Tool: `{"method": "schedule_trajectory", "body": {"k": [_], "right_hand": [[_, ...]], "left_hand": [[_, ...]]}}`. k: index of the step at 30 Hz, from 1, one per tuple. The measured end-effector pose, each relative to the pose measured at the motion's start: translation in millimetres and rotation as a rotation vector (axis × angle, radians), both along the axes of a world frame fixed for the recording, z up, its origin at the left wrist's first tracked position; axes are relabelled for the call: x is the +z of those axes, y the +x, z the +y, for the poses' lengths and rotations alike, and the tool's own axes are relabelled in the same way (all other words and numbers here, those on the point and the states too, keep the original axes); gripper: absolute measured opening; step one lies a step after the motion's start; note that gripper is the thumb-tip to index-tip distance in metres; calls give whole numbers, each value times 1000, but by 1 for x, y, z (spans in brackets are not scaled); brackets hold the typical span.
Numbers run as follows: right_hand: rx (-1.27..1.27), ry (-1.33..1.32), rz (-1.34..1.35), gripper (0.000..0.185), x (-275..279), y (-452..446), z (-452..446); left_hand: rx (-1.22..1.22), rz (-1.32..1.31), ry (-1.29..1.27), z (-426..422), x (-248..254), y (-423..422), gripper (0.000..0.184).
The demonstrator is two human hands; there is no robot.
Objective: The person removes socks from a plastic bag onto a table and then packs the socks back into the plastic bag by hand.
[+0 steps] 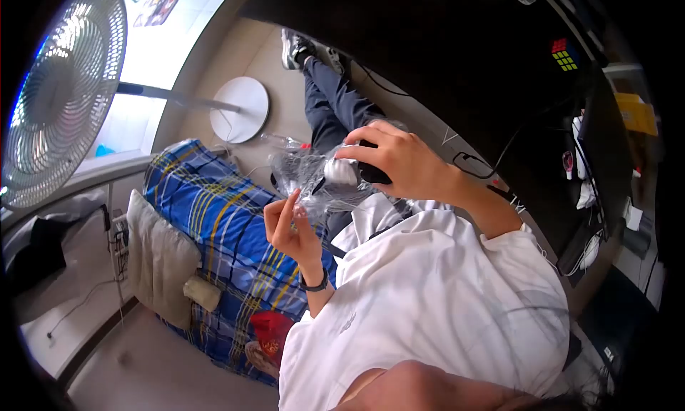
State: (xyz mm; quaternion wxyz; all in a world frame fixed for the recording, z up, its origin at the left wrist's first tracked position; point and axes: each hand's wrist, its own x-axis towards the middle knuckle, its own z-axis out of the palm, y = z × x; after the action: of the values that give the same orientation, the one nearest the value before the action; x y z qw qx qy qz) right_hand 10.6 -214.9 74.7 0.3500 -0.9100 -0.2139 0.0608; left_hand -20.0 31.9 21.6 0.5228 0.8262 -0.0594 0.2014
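A crinkled clear plastic bag (289, 170) is between my hands, above my lap. My left hand (291, 232), with a dark band on its wrist, is at the bag's lower edge, thumb and bent fingers pinching the film. My right hand (403, 158) is curled around a rounded black object (374, 170) whose kind I cannot make out. Against its fingertips is a white ribbed piece (340, 173), partly behind or inside the film. A small red spot shows at the bag's upper edge. The palm side of my right hand is hidden.
A blue plaid bed (228, 211) with a pale pillow (160, 257) and a red packet (271, 332) lies to my left. Beyond stands a fan (68, 90) on a round white base (240, 111). On my right is a dark desk (457, 47) with a puzzle cube (564, 55) and cables.
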Motion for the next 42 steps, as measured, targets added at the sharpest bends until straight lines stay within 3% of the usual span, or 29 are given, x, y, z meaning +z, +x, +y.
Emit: {"method": "schedule_trajectory", "body": {"k": [1, 3, 5, 7, 8, 9, 11, 12, 13, 15, 16, 19, 21, 23, 25, 28, 30, 33, 34, 36, 38, 39, 42], "right_hand": [[15, 12, 4, 61, -2, 2, 3], [190, 370, 108, 55, -6, 4, 8], [228, 338, 158, 50, -8, 2, 17], [419, 821, 419, 49, -4, 2, 20], [433, 800, 218, 44, -2, 4, 22], [437, 803, 226, 44, -7, 5, 23], [210, 412, 281, 38, -28, 8, 27], [65, 296, 48, 29, -34, 8, 35], [64, 295, 40, 29, -37, 7, 36], [44, 566, 45, 27, -37, 4, 44], [100, 465, -206, 32, -41, 7, 47], [4, 282, -422, 40, -33, 10, 43], [0, 413, -332, 49, -24, 5, 29], [201, 565, 20, 56, -7, -3, 10], [368, 394, 119, 63, 2, -11, 7], [397, 218, 57, 57, -32, -23, 13], [200, -190, -246, 47, -49, -20, 15], [211, 24, -322, 40, -26, -10, 8], [172, 197, -422, 34, -2, -7, 13], [247, 300, -457, 33, 41, -7, 17], [332, 383, -526, 32, 53, -2, 17], [384, 353, -460, 28, 55, 2, 17], [456, 238, -436, 19, 47, 7, 26]], "left_hand": [[-5, -22, 9, 1, 2, -2, 28], [-1, 8, 21, 0, 4, -6, 27], [2, 8, -32, 0, -2, -7, 25], [5, 6, -35, 0, -5, -5, 24], [0, 1, -49, 2, -6, -6, 24], [-5, -4, -62, 3, -5, -7, 26], [-24, -20, -56, 6, -7, -6, 26], [-17, -13, -54, 6, -9, -5, 24], [-9, -5, -54, 7, -10, -4, 25], [5, 21, -31, 10, -11, -5, 26], [8, 13, -20, 10, -10, -5, 26], [33, 36, -41, 15, -12, -3, 26], [70, -4, -15, 25, -12, -2, 26], [32, -76, 51, 32, -14, 1, 22], [82, 24, -39, 33, -18, 0, 24], [86, 41, -31, 32, -23, 2, 23], [86, 28, -15, 31, -22, 3, 23], [46, 4, 68, 41, -10, -5, 21], [38, -99, 124, 56, -3, -16, 27], [12, -195, 186, 66, 12, -18, 37], [-58, -814, -62, 59, 25, 4, 48], [-57, -828, -66, 59, 24, 10, 48], [-335, 24, 76, 64, 3, 19, 152]]}}
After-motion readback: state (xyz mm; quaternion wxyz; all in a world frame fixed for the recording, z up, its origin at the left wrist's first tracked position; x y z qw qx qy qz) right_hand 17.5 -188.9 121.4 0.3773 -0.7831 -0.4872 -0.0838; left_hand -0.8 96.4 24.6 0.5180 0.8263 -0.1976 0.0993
